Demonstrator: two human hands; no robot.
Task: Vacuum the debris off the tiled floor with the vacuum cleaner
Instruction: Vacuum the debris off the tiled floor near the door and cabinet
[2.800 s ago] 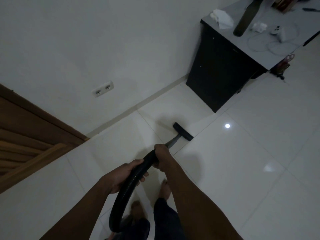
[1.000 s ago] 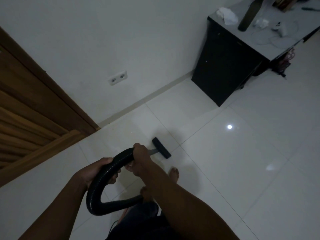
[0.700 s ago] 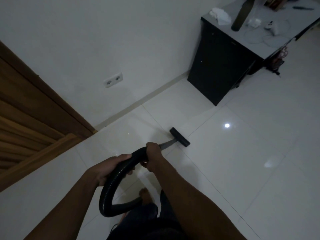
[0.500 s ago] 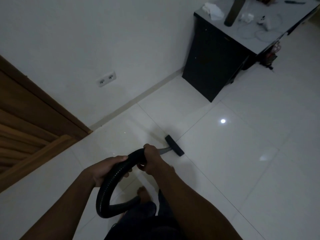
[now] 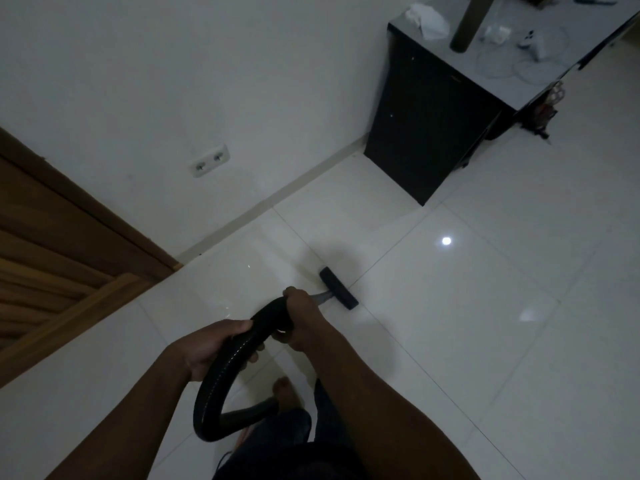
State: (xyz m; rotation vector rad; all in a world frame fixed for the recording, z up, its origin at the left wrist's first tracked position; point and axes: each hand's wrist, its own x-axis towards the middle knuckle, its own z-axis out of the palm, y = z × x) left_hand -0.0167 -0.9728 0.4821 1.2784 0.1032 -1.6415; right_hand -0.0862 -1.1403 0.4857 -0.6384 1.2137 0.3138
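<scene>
Bare forearms, no sleeves — dark trousers point(image 5: 291, 431) — bare foot point(image 5: 285, 393).

Black hose point(image 5: 221, 372), white floor tiles point(image 5: 467, 306), brown door point(image 5: 52, 258).

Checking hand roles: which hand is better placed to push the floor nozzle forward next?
Probably right. The right hand grips the hose at its front end, nearest the nozzle; the left hand holds it further back.
</scene>
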